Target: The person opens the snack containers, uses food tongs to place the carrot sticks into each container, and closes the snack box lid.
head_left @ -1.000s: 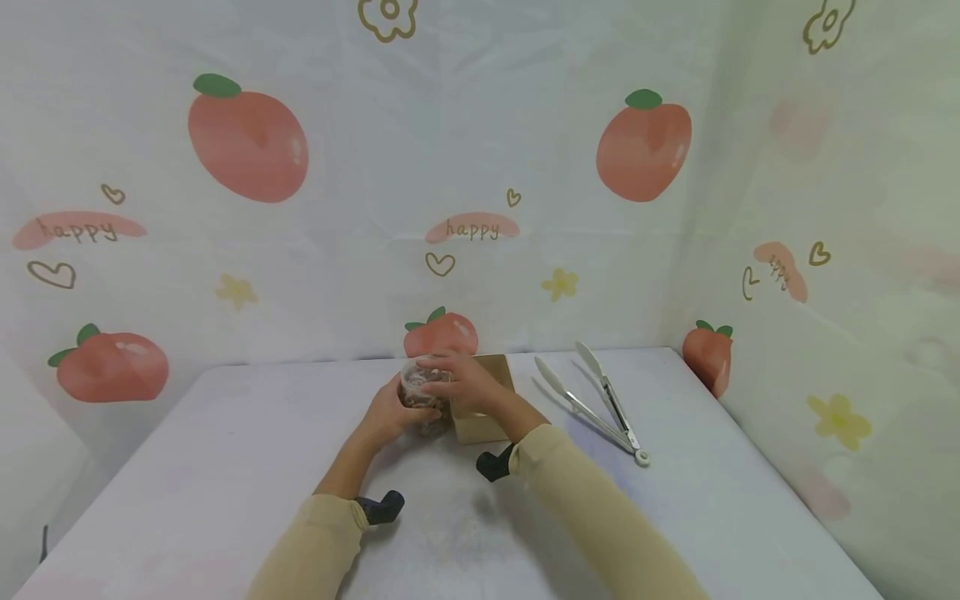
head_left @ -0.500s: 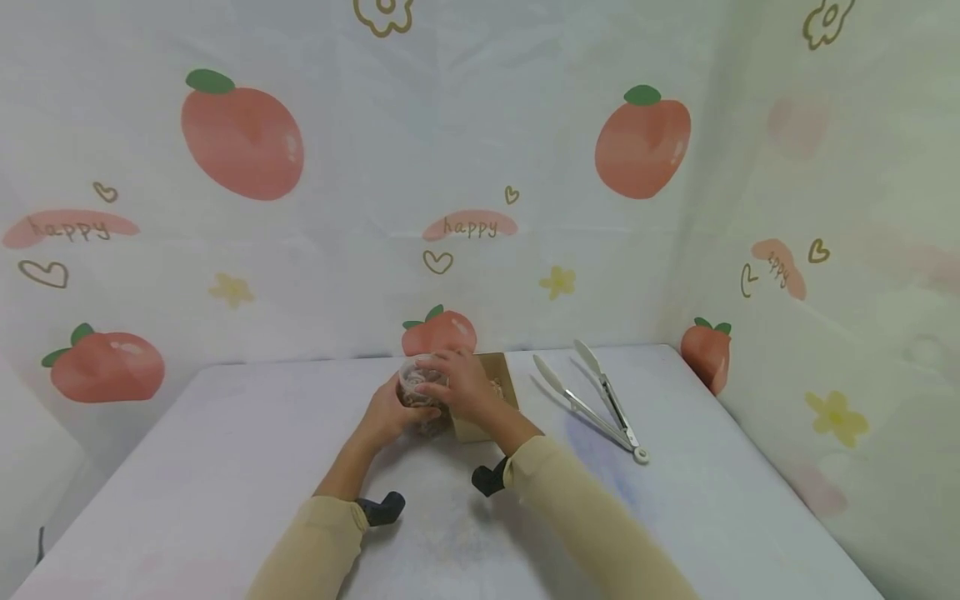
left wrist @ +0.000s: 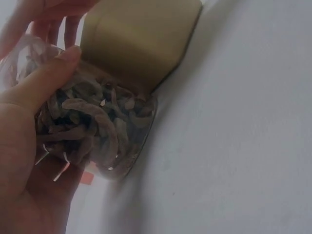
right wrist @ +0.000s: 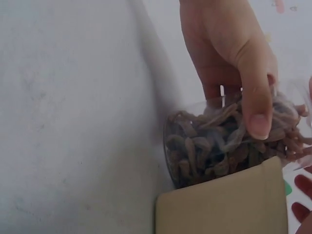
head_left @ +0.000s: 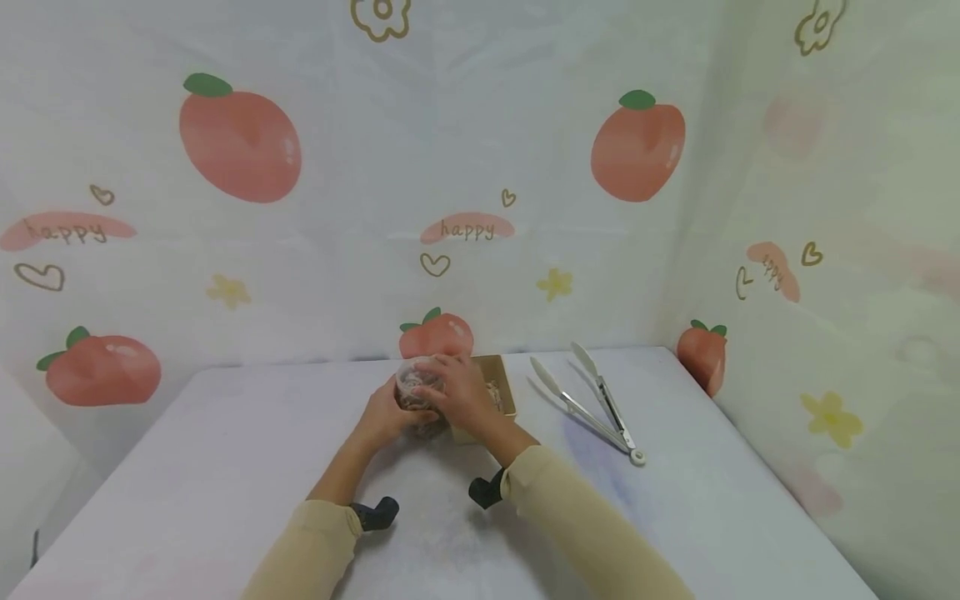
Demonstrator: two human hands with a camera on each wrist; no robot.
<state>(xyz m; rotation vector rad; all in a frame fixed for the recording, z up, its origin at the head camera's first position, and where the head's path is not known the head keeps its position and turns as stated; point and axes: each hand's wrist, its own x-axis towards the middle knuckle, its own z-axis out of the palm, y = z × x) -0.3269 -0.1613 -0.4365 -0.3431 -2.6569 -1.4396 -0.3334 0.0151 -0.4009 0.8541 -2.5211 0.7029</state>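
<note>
My left hand [head_left: 381, 415] grips a clear plastic jar [right wrist: 207, 146] from the left, its thumb lying along the wall in the right wrist view. The jar [left wrist: 100, 122] is full of brownish, curled strips, and their kind does not show. My right hand [head_left: 463, 392] comes over the top of the jar from the right, thumb and fingers spread around the mouth; its fingers [right wrist: 303, 185] show past the rim in the right wrist view. Close against the jar stands a tan box [right wrist: 224, 207], partly hidden under my right hand. Some pale brown strips [head_left: 493, 393] show inside the box.
White-and-steel tongs [head_left: 611, 406] lie spread apart on the table to the right of the box. Behind the white table [head_left: 262, 442] rises a printed cloth backdrop [head_left: 360, 275], which also runs along the right side.
My right hand and wrist have turned slightly and come a little lower over the jar, uncovering strips inside the box. My left hand keeps its grip. The whole view has shifted slightly.
</note>
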